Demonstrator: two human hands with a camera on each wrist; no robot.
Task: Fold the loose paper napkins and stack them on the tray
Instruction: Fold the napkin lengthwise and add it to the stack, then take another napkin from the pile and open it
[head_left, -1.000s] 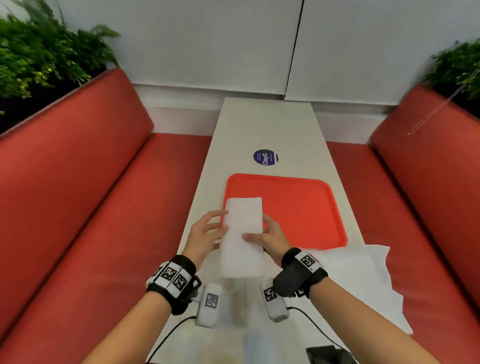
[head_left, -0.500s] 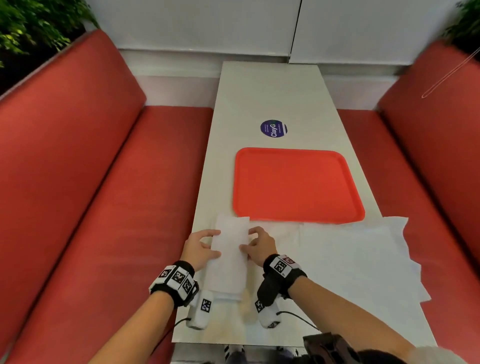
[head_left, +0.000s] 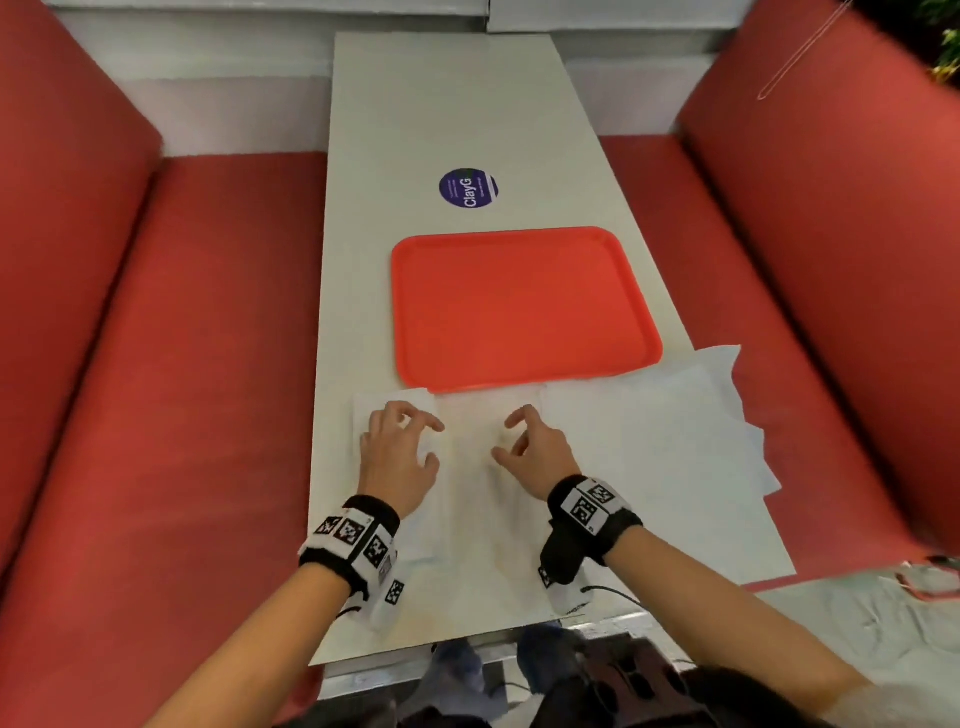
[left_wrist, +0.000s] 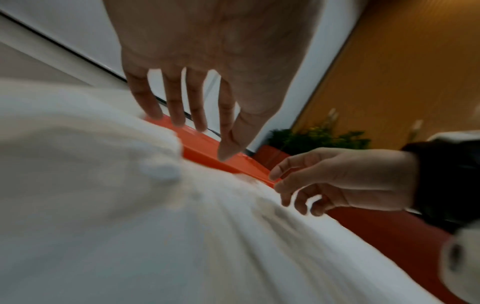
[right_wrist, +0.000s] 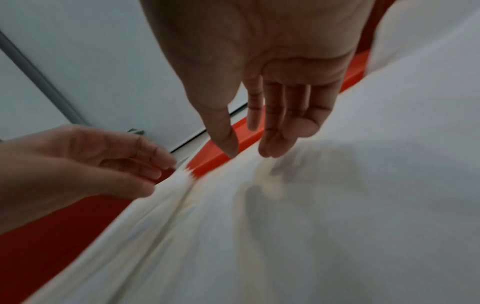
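Note:
The orange tray (head_left: 524, 312) lies empty in the middle of the white table (head_left: 415, 130). A long folded white napkin (head_left: 392, 408) lies flat just in front of the tray's near left corner. My left hand (head_left: 435, 442) hovers over it with loosely curled fingers and holds nothing. My right hand (head_left: 501, 439) hovers beside it over more white paper (head_left: 478, 499), also empty. In the left wrist view the left hand (left_wrist: 223, 144) hangs above the napkin (left_wrist: 116, 205). In the right wrist view the right hand (right_wrist: 246, 148) hangs above the paper (right_wrist: 285, 226).
Several loose unfolded napkins (head_left: 665, 447) spread over the table's near right and overhang its right edge. A round purple sticker (head_left: 468, 187) sits beyond the tray. Red bench seats (head_left: 182, 364) flank the table. The tray rim (left_wrist: 202, 148) stands just past the fingertips.
Both hands carried the folded napkin back from the tray's edge to the near table, laid it flat and let go. The view has tilted down.

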